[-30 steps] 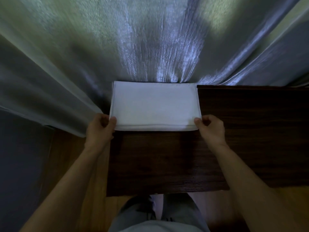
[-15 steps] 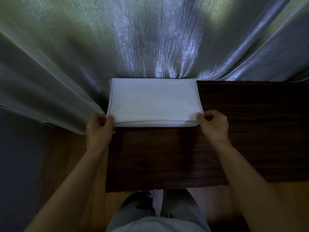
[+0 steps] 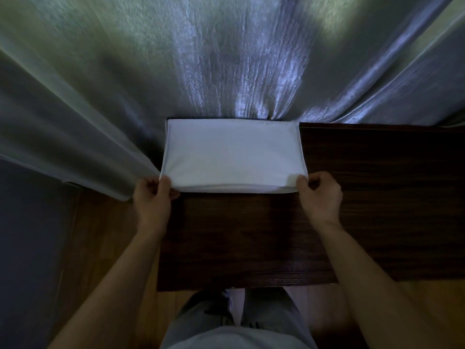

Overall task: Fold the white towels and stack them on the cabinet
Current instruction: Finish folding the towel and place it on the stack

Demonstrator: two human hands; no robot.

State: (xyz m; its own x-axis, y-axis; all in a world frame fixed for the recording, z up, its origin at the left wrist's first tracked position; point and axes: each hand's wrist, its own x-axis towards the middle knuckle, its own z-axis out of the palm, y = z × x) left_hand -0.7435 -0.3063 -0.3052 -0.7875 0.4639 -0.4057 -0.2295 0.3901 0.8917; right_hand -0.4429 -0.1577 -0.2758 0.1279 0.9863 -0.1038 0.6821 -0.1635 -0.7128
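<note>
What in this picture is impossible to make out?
- Head view: the count of layers in the folded white towels; their near edge is blurred and dim.
- The fingertips of the left hand and right hand, tucked beneath the corners.
- The cabinet front, below the top; its right end is cut off.

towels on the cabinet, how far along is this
Done: a folded white towel stack lies flat at the back left of the dark wooden cabinet top, by the grey curtain. In hand: the left hand and right hand pinch its near corners. Left: letting go; no unfolded towels are in view.
</note>
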